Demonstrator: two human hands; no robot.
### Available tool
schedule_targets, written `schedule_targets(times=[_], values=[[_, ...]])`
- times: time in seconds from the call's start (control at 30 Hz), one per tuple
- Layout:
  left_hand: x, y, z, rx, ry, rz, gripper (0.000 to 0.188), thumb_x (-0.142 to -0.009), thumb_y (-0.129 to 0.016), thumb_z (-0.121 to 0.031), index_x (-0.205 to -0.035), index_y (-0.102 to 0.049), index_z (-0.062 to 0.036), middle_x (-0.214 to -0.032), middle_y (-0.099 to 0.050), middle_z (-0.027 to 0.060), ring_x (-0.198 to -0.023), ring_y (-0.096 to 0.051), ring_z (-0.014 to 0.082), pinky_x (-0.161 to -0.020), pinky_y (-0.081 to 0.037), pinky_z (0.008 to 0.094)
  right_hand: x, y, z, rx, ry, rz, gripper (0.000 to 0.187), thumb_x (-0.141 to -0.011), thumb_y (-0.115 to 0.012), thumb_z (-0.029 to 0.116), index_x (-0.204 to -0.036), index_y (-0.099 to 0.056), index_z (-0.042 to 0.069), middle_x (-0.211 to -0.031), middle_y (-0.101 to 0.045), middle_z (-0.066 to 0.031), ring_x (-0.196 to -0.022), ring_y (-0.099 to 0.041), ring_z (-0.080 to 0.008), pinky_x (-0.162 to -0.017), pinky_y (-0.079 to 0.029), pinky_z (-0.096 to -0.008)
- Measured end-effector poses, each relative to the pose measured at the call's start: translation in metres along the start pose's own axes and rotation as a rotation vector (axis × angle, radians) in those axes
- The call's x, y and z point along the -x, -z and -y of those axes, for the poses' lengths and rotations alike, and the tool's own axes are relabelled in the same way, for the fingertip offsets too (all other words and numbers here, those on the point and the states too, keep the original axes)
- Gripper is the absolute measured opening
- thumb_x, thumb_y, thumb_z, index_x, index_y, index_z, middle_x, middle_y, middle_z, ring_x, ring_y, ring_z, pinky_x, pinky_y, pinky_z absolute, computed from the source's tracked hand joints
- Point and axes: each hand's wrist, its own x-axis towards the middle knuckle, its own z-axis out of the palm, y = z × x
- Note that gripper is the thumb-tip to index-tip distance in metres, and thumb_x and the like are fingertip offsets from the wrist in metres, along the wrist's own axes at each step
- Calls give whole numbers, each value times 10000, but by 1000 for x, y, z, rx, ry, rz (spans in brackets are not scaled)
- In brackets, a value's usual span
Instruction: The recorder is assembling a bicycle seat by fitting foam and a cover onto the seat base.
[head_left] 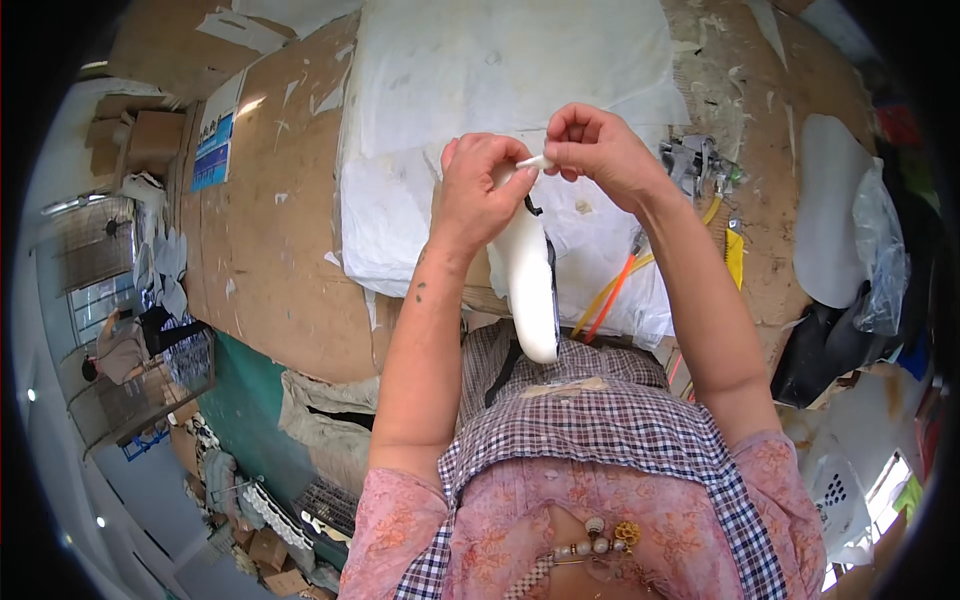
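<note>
My left hand is closed around the far end of a long white piece with a rounded near end. A dark edge runs along its right side, and its near end reaches the apron at my lap. Beside my left thumb a short black strap sticks out. My right hand pinches the end of a small white strip between thumb and forefinger. The strip's other end meets my left thumb and fingers. My left hand hides the far part of the white piece.
White sheets cover part of the cardboard-topped table. To the right lie a metal air tool with a yellow hose, orange and yellow handles, a yellow cutter and clear plastic. Another person is at far left.
</note>
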Motion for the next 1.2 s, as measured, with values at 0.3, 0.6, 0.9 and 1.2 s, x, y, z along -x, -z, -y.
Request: schedule_targets(times=[0.3,0.6,0.9,1.2], values=[[-1,-4,4,116,101,-47,147,-777,-634,-226,-783,-598,-83,-803,-598,12,-898,-505,188,-946,-282,358,5,-19,-23,-122,58,-157,131,-811,-639,89,-909,-650,2,-816,-635,-40,-730,-586,-113,-635,-459,-236],[-4,-3,5,55,32,58,140,-791,-617,-197,-787,-600,-58,-838,-568,68,-878,-486,218,-822,-371,337,8,-10,-17,48,105,-118,157,-817,-627,145,-881,-656,5,-793,-633,-28,-681,-558,-81,-578,-463,-220],[-4,-10,-4,-12,10,-46,145,-812,-573,-225,-798,-576,-81,-777,-579,29,-877,-512,214,-959,-237,440,7,-20,-15,575,437,-257,76,-815,-594,74,-832,-616,3,-737,-576,-29,-625,-522,-109,-552,-430,-244],[-7,-6,2,39,-33,31,118,-841,-546,-168,-841,-581,-55,-843,-577,58,-881,-484,226,-853,-343,345,1,-21,-7,973,763,-255,71,-725,-598,6,-756,-536,-7,-688,-509,-96,-604,-513,-215,-538,-428,-304]])
